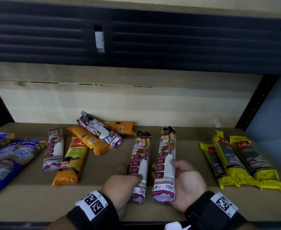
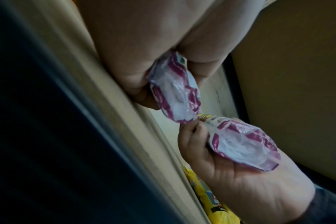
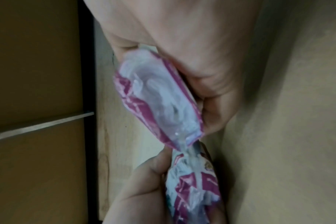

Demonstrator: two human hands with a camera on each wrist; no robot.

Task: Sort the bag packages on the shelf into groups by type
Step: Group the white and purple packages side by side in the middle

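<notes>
My left hand (image 1: 128,173) grips a white and purple draw string bag package (image 1: 140,156), and my right hand (image 1: 179,173) grips a second one (image 1: 166,156). Both packages stand side by side, lengthwise, at the front middle of the cardboard shelf (image 1: 103,163). In the left wrist view the left package's end (image 2: 175,91) sticks out from my left hand (image 2: 140,84), with the other package (image 2: 244,144) beyond it. The right wrist view shows the right package's end (image 3: 159,98) under my right hand (image 3: 211,97). Two more draw string packages (image 1: 54,151) (image 1: 99,130) lie at left.
Orange Casa packages (image 1: 73,160) (image 1: 89,140) (image 1: 119,127) lie mixed at centre left. Blue singlet handle packages (image 1: 8,160) are grouped at far left, yellow Casa 25L packages (image 1: 246,160) at right. Black shelf posts (image 1: 256,103) stand at both sides, with a wooden back panel (image 1: 119,100) behind.
</notes>
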